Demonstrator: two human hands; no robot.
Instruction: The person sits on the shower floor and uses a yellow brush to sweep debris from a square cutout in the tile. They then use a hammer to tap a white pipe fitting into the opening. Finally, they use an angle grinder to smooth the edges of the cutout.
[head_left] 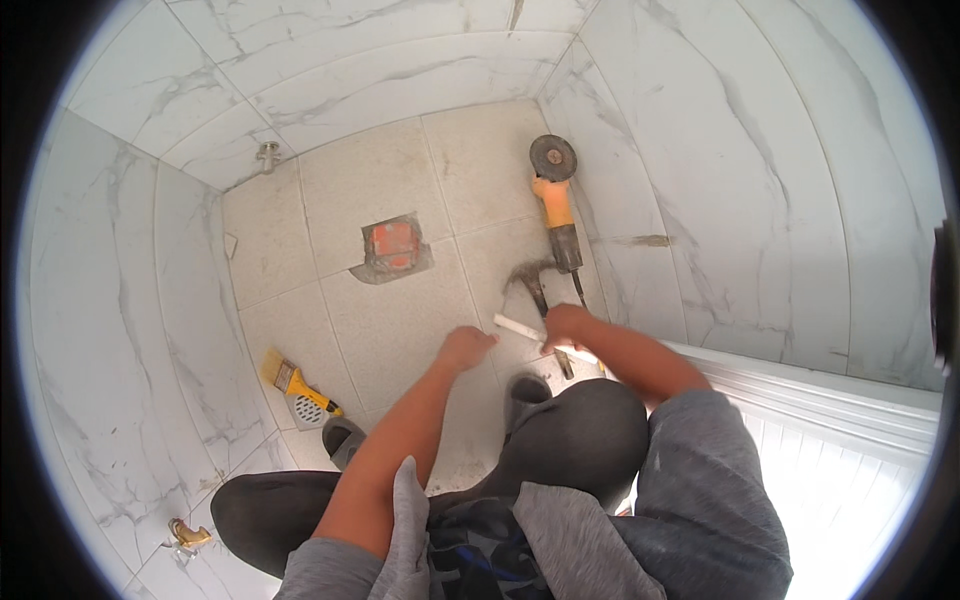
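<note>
My right hand (568, 328) is closed around a slim white rod (516, 325), whose exact kind I cannot make out. One end of the rod points toward my left hand (466, 348), which is curled with its fingertips mostly hidden, a little apart from the rod. Directly by my right hand is a claw hammer (532, 274), its head on the floor tiles and part of its handle hidden behind the hand. Beyond the hammer, an orange and black angle grinder (556, 205) lies along the right wall with its disc at the far end.
A reddish square piece (395, 245) sits in a rough cutout in the tiled floor (375, 150). At left, a paintbrush (290, 380) lies by a round floor drain (308, 409). Wall fittings include a metal valve (268, 156) and a brass tap (188, 533). Marbled walls enclose the floor.
</note>
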